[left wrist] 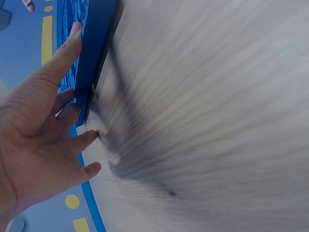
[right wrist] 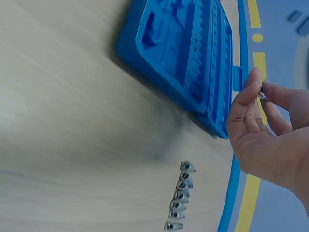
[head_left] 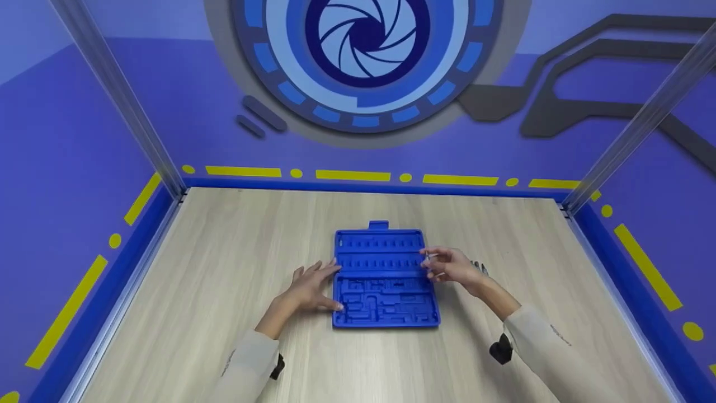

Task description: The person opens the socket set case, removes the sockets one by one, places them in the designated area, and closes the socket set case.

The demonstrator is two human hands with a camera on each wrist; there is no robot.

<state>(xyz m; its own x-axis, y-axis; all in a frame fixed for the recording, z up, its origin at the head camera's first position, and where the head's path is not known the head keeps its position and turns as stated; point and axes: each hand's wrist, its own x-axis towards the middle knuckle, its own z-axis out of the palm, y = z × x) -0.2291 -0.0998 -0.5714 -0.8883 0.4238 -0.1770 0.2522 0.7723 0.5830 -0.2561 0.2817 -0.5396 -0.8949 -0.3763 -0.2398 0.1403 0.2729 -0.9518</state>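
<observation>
A blue plastic tool case (head_left: 386, 324) lies unfolded on the table, its moulded recesses facing up. My left hand (head_left: 309, 289) rests against the case's left side with fingers spread; in the left wrist view its thumb (left wrist: 72, 46) touches the rim. Over the right edge of the case, my right hand (head_left: 456, 267) pinches a small silvery metal piece (right wrist: 261, 94) between thumb and fingertips. The fingers hide most of that piece, so its exact kind cannot be told. Several small metal pieces with dark holes (right wrist: 179, 195) stand in a row on the table near my right hand.
The wooden table (head_left: 246, 224) runs back to a blue-purple wall (head_left: 168, 112) with yellow markings. Metal frame posts (head_left: 120, 95) rise at its back corners. A latch tab (head_left: 378, 224) sticks out from the far edge of the case.
</observation>
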